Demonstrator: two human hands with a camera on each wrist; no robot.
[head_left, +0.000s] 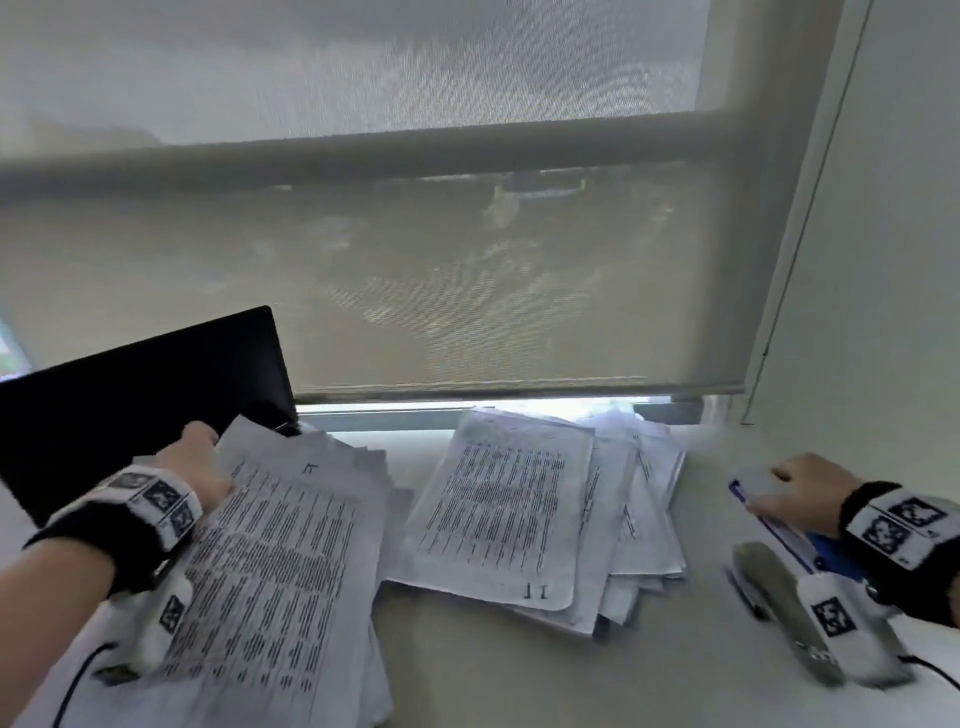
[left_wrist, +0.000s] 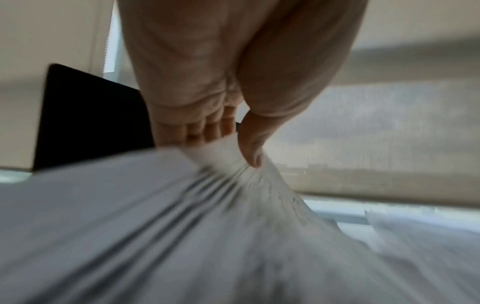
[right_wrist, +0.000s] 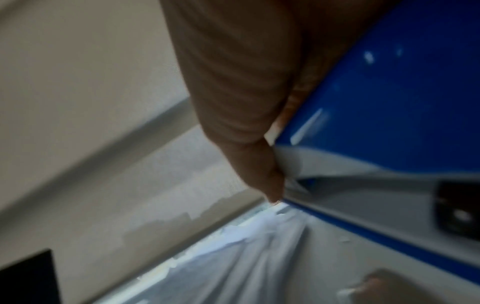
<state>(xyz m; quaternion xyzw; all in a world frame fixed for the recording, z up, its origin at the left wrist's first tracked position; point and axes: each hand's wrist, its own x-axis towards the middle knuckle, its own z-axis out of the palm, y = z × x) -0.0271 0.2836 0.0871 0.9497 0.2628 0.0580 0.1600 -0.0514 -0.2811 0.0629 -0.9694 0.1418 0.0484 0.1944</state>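
Note:
My left hand (head_left: 195, 462) grips the far corner of a thick stack of printed sheets (head_left: 275, 577) on the left of the desk. In the left wrist view the thumb (left_wrist: 250, 144) presses on top of the stack (left_wrist: 182, 216) and the fingers curl beneath its edge. A second, looser pile of printed pages (head_left: 524, 514) lies in the middle. My right hand (head_left: 800, 493) holds a blue folder (head_left: 779, 525) at the right, thumb (right_wrist: 262, 174) against the lifted blue cover (right_wrist: 389, 92).
A black laptop screen (head_left: 140, 395) stands open behind the left stack. A grey stapler (head_left: 779, 603) and a dark pen (head_left: 745, 592) lie near my right wrist. A roller blind (head_left: 415, 260) covers the window behind the desk; a wall (head_left: 883, 260) is at right.

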